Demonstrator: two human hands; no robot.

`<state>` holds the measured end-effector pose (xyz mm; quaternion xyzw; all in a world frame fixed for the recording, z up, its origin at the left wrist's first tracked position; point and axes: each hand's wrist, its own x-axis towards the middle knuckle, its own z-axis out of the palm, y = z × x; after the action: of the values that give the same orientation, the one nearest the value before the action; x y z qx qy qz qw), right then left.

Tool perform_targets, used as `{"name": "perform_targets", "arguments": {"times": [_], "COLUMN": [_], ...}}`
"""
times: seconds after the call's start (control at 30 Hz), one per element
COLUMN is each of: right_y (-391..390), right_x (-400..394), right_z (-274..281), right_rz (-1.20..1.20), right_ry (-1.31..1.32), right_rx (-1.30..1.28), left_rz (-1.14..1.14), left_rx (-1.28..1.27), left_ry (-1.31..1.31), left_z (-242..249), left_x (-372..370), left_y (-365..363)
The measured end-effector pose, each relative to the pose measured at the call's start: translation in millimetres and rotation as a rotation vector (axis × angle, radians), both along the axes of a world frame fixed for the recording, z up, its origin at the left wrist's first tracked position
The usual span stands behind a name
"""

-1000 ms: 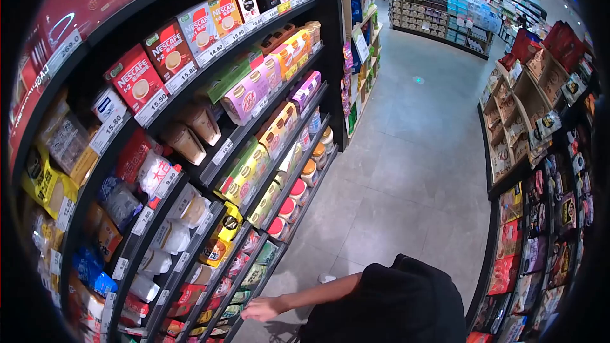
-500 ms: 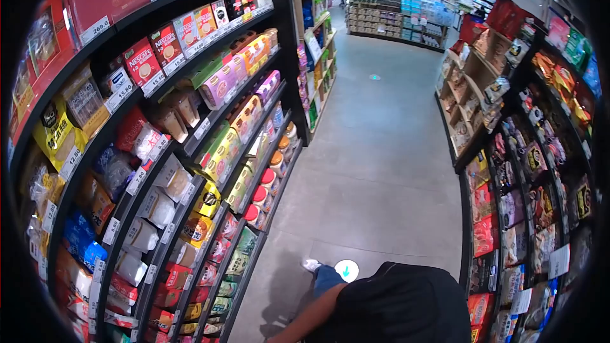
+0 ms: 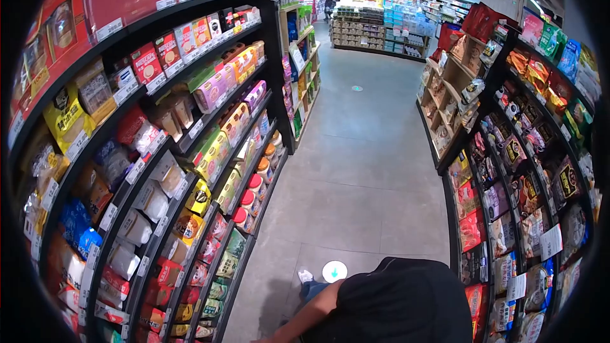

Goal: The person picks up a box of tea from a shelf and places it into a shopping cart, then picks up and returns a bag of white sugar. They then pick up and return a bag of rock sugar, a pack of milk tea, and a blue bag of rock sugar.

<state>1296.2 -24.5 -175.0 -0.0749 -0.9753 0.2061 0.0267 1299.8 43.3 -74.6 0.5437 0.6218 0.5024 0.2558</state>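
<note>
Since 1 sec. ago, we find the left hand (image 3: 262, 341) shifted from beside the left rack (image 3: 272, 63) down to the btm. edge of view. Only a sliver of it shows; we can't tell if its fingers are spread, closed or gripping anything. Left forearm (image 3: 314, 313) slants down from the black top (image 3: 406, 302). Right hand: out of view. Nearest goods: green pkts (image 3: 219, 290), low on the left rack, apart from the hand w/ floor between. Red-lidded jars (image 3: 243, 217) stand farther along, also low (labels too small to read). We note a white floor disc w/ arrow (image 3: 335, 272) just beside a white shoe (image 3: 306, 276).
</note>
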Motion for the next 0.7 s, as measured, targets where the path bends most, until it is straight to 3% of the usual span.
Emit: {"name": "perform_targets", "arguments": {"times": [0.07, 0.5, 0.7], "right_y": [-1.7, -12.5, -13.8], "right_x": [5.0, 12.9, 21.3], "right_z": [-13.2, -2.3, 20.6], "right_rz": [-0.057, -0.111, -0.079], "right_ry": [0.309, 0.198, 0.361], "right_rx": [-0.061, -0.054, -0.024], "left_rz": [0.007, 0.039, 0.047], "left_rx": [-0.003, -0.032, -0.041], "left_ry": [-0.005, -0.077, -0.099], "left_z": [-1.2, -10.2, -18.9], "left_x": [-5.5, -50.3, -78.9], "left_y": [-2.5, -23.7, -34.4]}}
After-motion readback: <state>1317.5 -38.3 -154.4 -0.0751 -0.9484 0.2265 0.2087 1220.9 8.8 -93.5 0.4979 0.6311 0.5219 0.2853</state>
